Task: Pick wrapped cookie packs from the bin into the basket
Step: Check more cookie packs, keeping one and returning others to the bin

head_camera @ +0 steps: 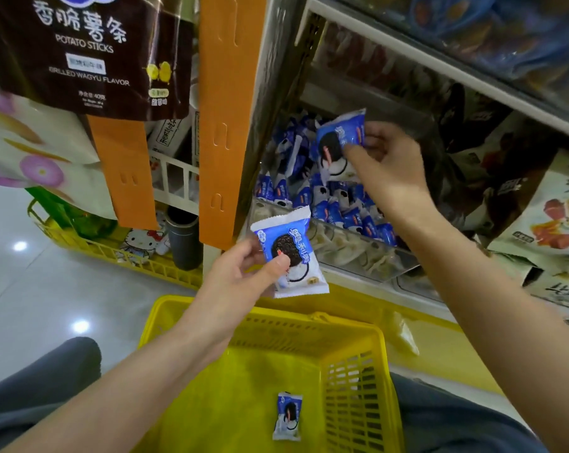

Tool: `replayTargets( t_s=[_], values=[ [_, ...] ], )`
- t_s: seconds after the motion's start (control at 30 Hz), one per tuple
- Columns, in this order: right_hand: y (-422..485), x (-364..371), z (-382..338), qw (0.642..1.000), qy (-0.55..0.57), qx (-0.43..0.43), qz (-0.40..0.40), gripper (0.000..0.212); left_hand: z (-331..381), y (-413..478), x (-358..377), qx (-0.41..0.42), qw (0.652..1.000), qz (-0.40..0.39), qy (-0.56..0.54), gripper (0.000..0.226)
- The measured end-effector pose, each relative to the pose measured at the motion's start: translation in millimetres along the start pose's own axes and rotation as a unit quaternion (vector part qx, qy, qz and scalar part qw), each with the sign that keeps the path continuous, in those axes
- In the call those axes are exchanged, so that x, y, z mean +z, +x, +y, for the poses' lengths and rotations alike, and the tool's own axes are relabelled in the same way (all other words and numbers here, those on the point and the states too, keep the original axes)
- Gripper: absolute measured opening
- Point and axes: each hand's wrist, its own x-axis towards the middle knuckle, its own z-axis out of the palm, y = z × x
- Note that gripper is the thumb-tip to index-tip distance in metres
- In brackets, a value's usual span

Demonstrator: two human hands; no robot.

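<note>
One wrapped cookie pack (288,416) lies in our yellow basket (353,403); above its far rim our left hand (244,276) pinches a second pack (291,238), while our right hand (389,168) grips a third pack (340,138) over the clear shelf bin (358,253).

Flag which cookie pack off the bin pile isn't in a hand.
The pack lying on the yellow basket floor. The other two are pinched, one in the left hand above the basket, one in the right hand over the bin.
</note>
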Motion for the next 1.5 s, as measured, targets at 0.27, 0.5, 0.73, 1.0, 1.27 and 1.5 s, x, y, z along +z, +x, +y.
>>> replayTargets(
  t_s=[0.27,0.5,0.73,1.0,1.27,1.5],
  values=[
    [-103,-29,17,0.995,0.093,-0.010,-0.041,0.030,-4,-5,13,-0.026,0.992,-0.073,-0.102,0.039],
    [-144,-24,46,0.974,0.090,0.149,-0.142,0.033,-28,-14,26,-0.084,0.986,-0.071,-0.128,0.041],
    [-157,-22,51,0.941,0.163,0.240,-0.176,0.030,-38,-15,24,-0.084,0.992,-0.066,-0.073,0.035],
    [-164,-15,47,0.953,0.137,0.183,-0.197,0.045,-35,-12,26,-0.122,0.987,-0.071,-0.077,0.067],
    [-141,-9,28,0.974,0.087,0.101,-0.181,0.027,-22,-3,22,-0.156,0.976,-0.077,-0.134,0.054],
    [-71,-11,-5,0.996,0.074,0.032,-0.035,0.026,-13,2,11,-0.122,0.986,-0.004,-0.118,0.017]
  ],
)
